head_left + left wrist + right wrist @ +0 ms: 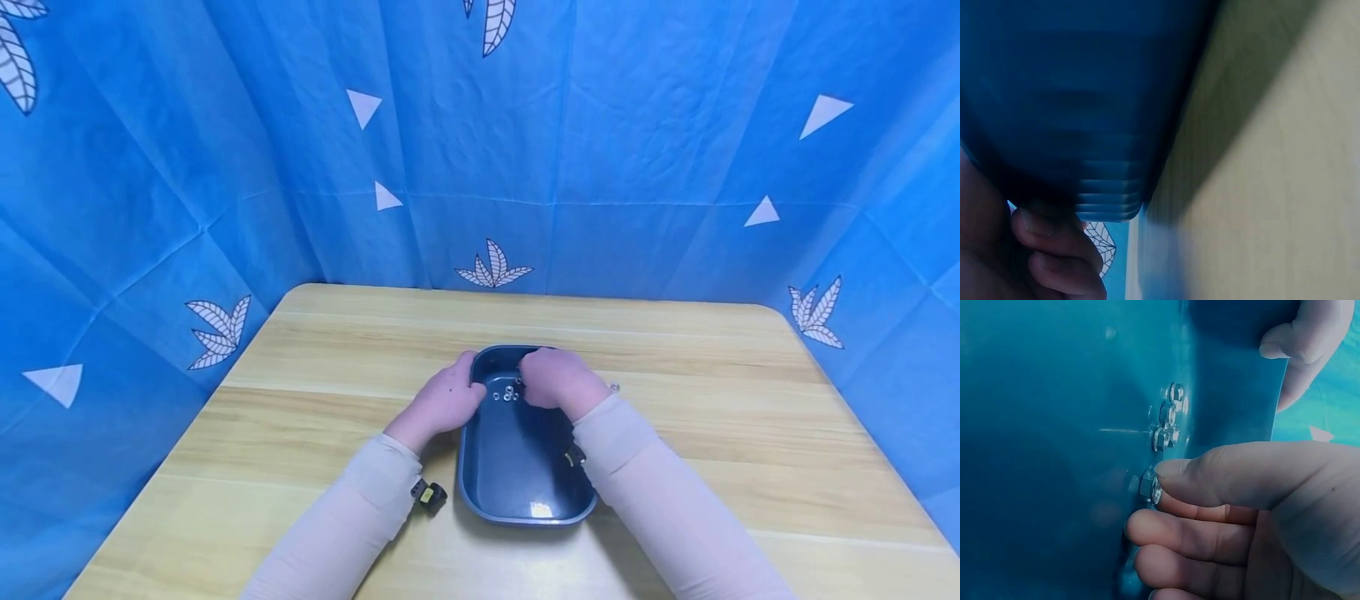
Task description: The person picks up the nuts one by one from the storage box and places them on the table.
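A dark blue rectangular tray (517, 475) is on the table between both hands. My left hand (444, 398) grips its left rim near the far corner, thumb over the inside; its fingers curl under the rim in the left wrist view. Several small shiny flanged hex nuts (1168, 414) lie at the tray's far end. My right hand (558, 382) reaches inside the tray there. In the right wrist view, its thumb and index finger pinch one flanged nut (1147, 485) beside the others, with the remaining fingers loosely curled. The head view hides that nut behind the right hand.
A small shiny piece (615, 387) lies on the wooden table (735, 400) just right of the tray, beside the right wrist. Blue patterned curtain (480, 150) surrounds the table's back and sides. Each wrist wears a small black camera (431, 496).
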Demonstrator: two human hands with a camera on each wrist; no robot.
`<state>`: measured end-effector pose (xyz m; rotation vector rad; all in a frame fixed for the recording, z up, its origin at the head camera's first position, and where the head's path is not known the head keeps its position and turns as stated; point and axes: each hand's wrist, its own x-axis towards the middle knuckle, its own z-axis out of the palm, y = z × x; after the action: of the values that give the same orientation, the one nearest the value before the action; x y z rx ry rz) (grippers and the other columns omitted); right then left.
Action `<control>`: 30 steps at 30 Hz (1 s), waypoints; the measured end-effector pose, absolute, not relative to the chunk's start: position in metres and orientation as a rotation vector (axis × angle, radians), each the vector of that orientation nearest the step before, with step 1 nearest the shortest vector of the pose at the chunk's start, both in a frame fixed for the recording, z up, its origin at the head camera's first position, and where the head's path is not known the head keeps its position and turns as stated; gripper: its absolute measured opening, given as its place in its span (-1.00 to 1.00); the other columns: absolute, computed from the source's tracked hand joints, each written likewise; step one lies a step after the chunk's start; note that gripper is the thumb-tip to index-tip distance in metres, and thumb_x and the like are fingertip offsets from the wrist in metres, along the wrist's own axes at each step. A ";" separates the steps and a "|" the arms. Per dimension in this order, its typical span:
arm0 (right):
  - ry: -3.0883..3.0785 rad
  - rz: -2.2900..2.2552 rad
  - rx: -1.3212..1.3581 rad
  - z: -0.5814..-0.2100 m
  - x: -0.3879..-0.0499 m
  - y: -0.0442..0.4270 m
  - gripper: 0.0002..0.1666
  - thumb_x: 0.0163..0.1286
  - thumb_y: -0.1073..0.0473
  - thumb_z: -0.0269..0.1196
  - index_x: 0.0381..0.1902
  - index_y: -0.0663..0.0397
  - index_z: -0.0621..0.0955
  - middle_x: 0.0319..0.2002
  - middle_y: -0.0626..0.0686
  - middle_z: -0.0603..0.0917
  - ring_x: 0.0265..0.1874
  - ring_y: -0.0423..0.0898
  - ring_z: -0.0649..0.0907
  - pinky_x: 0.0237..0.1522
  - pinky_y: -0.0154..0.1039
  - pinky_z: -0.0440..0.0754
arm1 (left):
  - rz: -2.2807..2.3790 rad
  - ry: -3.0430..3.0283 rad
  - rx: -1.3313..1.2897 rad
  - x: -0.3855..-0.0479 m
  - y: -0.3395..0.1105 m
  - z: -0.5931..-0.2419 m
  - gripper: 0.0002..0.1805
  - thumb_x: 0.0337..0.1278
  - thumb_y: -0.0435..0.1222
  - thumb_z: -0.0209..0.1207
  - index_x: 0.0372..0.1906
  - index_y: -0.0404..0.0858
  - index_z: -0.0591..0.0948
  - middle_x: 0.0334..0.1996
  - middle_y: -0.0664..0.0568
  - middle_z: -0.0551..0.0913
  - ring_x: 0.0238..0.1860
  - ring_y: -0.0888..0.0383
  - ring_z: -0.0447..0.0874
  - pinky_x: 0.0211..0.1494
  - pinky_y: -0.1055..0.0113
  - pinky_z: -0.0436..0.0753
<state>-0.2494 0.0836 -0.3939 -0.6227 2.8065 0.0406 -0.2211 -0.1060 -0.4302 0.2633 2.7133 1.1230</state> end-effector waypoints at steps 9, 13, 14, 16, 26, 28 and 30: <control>2.819 0.038 -0.610 -0.396 -0.249 0.082 -0.88 0.30 0.20 0.28 -0.46 -0.01 0.63 -0.55 -0.02 0.59 -0.55 -0.06 0.57 -0.49 -0.16 0.53 | 1.124 2.709 0.248 -0.220 -0.106 -0.430 -0.35 0.45 -0.17 -0.02 0.55 -0.22 0.20 0.34 -0.13 0.49 0.08 -0.02 0.55 0.25 -0.07 0.52; 2.823 0.033 -0.589 -0.396 -0.249 0.081 -0.89 0.31 0.20 0.29 -0.44 0.01 0.64 -0.54 -0.01 0.59 -0.54 -0.06 0.57 -0.49 -0.16 0.53 | 1.112 2.719 0.250 -0.221 -0.105 -0.429 -0.34 0.44 -0.18 -0.01 0.55 -0.24 0.20 0.34 -0.15 0.50 0.07 -0.03 0.56 0.25 -0.08 0.52; 2.823 0.036 -0.584 -0.396 -0.250 0.081 -0.89 0.32 0.20 0.29 -0.43 0.01 0.65 -0.54 -0.01 0.60 -0.54 -0.06 0.58 -0.48 -0.16 0.54 | 1.108 2.721 0.250 -0.221 -0.105 -0.429 -0.34 0.44 -0.18 -0.01 0.55 -0.24 0.20 0.33 -0.15 0.50 0.07 -0.04 0.56 0.24 -0.08 0.52; 2.824 0.039 -0.577 -0.396 -0.249 0.081 -0.90 0.30 0.19 0.30 -0.43 0.00 0.65 -0.51 -0.02 0.60 -0.52 -0.06 0.58 -0.47 -0.15 0.55 | 1.096 2.733 0.264 -0.222 -0.105 -0.429 -0.34 0.43 -0.18 -0.01 0.55 -0.26 0.19 0.33 -0.17 0.50 0.13 -0.04 0.57 0.27 -0.09 0.51; 2.805 0.078 -0.583 -0.396 -0.249 0.079 -0.85 0.20 0.14 0.34 -0.54 -0.05 0.61 -0.53 -0.06 0.61 -0.51 -0.07 0.59 -0.43 -0.12 0.57 | 1.071 2.760 0.304 -0.223 -0.106 -0.430 -0.32 0.43 -0.18 -0.01 0.55 -0.32 0.18 0.33 -0.20 0.50 0.15 -0.04 0.56 0.29 -0.07 0.49; 2.804 0.076 -0.582 -0.397 -0.250 0.080 -0.84 0.18 0.13 0.35 -0.55 -0.06 0.61 -0.54 -0.06 0.61 -0.52 -0.08 0.59 -0.43 -0.12 0.57 | 1.074 2.756 0.301 -0.223 -0.106 -0.430 -0.32 0.43 -0.18 0.00 0.55 -0.31 0.18 0.32 -0.20 0.50 0.09 -0.03 0.57 0.27 -0.07 0.51; 2.801 0.076 -0.582 -0.399 -0.250 0.080 -0.85 0.18 0.12 0.35 -0.55 -0.07 0.61 -0.54 -0.07 0.61 -0.52 -0.08 0.59 -0.43 -0.13 0.57 | 1.078 2.752 0.301 -0.223 -0.106 -0.430 -0.32 0.43 -0.18 0.00 0.55 -0.30 0.18 0.32 -0.19 0.51 0.08 -0.02 0.57 0.26 -0.07 0.52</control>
<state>-0.2500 0.0802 -0.3986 -0.5818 2.8013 0.0763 -0.2225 -0.1055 -0.4303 0.3005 2.7517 1.0782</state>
